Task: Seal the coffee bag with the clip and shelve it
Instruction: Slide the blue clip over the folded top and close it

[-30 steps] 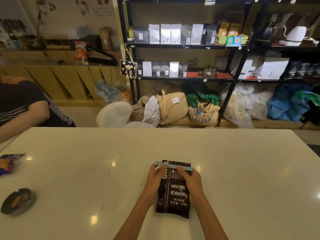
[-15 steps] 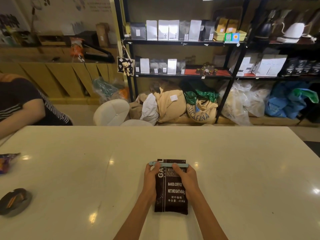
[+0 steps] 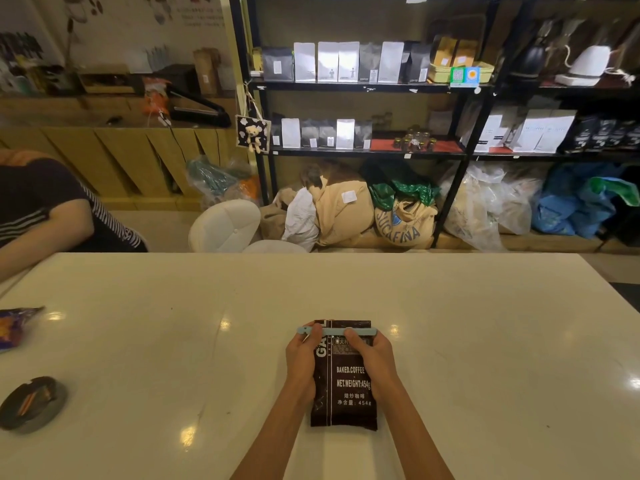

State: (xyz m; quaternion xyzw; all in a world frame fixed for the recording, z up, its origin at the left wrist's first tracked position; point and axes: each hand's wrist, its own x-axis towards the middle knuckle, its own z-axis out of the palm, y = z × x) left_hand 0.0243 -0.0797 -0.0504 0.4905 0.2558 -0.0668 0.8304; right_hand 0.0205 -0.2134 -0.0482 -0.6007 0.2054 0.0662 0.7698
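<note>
A dark brown coffee bag (image 3: 346,386) with white lettering lies flat on the white table (image 3: 173,341), its top end pointing away from me. A light blue clip (image 3: 334,331) lies straight across the bag's top end. My left hand (image 3: 302,355) holds the bag's left side, fingertips on the clip's left end. My right hand (image 3: 372,355) grips the bag's right side, fingers pressing on the clip's right half. Black shelves (image 3: 360,87) with coffee bags stand beyond the table.
A dark round ashtray (image 3: 33,403) sits at the table's left, a snack wrapper (image 3: 14,325) farther back. Another person's arm (image 3: 45,223) rests at the far left corner. A white chair (image 3: 225,226) and sacks (image 3: 346,213) stand between table and shelves.
The bag has been straightened slightly on the table and the clip sits level across its top. Both hands keep the same hold; the camera has shifted a little.
</note>
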